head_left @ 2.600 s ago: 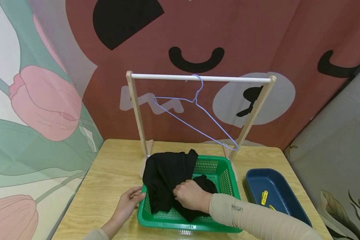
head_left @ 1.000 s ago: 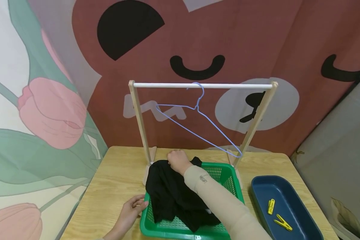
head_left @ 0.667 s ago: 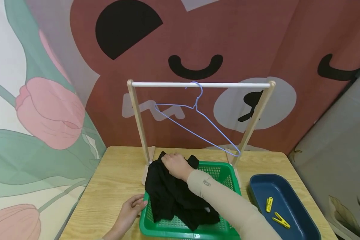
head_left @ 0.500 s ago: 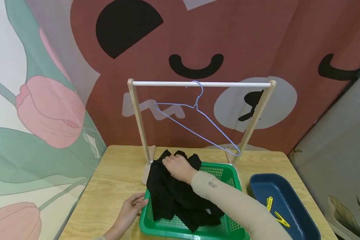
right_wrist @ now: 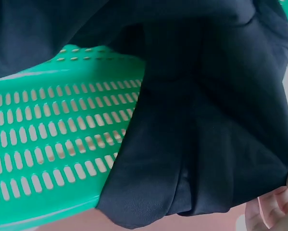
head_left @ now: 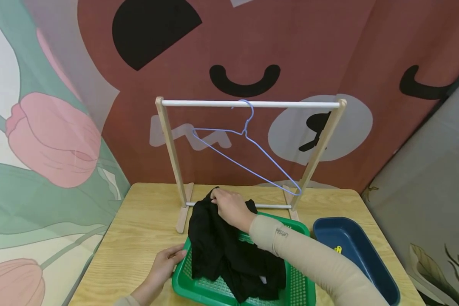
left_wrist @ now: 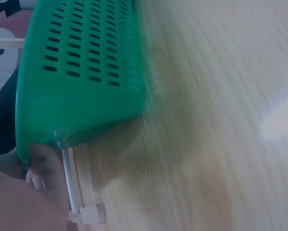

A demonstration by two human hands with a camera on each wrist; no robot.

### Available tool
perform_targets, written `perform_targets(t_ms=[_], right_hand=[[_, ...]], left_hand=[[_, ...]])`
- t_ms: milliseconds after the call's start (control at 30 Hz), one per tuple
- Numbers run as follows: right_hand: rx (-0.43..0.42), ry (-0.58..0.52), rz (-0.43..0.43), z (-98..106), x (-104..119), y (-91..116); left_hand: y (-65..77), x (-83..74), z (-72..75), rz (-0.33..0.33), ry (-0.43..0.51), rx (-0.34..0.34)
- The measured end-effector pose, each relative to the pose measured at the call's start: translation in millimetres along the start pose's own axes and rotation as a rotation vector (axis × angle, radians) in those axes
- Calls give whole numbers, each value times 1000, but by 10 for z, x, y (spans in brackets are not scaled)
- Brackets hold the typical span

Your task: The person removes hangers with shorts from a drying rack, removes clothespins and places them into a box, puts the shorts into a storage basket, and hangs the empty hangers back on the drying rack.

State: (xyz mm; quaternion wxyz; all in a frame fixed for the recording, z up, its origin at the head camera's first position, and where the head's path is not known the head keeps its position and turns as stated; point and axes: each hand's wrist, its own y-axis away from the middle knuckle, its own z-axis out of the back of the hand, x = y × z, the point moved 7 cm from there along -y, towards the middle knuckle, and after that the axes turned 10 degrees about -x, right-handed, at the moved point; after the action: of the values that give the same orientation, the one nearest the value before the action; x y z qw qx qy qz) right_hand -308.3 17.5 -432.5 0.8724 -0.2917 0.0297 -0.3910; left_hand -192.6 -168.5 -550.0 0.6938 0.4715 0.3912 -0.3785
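Observation:
A black garment with a small white tag lies bunched in a green perforated basket, one end draped over the far rim. My right hand pinches the garment near that far end and lifts a fold of it. In the right wrist view the cloth hangs across the basket wall, fingertips at its edge. At the basket's left side my left hand holds the rim, thumb on top. The left wrist view shows that hand at the corner of the basket, largely cut off.
Behind the basket stands a wooden rack with a white top bar, a blue wire hanger hooked on it. To the right is a dark blue tray with a yellow clip, partly behind my sleeve. A patterned curtain backs the table.
My right hand has moved from mid-basket to the garment's far end and drawn it up. The basket has shifted towards me and turned slightly, baring the rack's lower bar. My left hand stays at the rim.

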Motion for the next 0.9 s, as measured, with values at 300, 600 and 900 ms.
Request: perform_targets(t_ms=[300, 600, 900], right_hand=[[4, -84, 59, 170, 282, 29], [72, -111, 258, 231, 556, 439], [209, -104, 322, 241, 546, 891]], left_hand=[[-24, 29, 139, 17, -3, -60], [-25, 27, 204, 64, 93, -74], [-63, 21, 235, 81, 71, -73]])
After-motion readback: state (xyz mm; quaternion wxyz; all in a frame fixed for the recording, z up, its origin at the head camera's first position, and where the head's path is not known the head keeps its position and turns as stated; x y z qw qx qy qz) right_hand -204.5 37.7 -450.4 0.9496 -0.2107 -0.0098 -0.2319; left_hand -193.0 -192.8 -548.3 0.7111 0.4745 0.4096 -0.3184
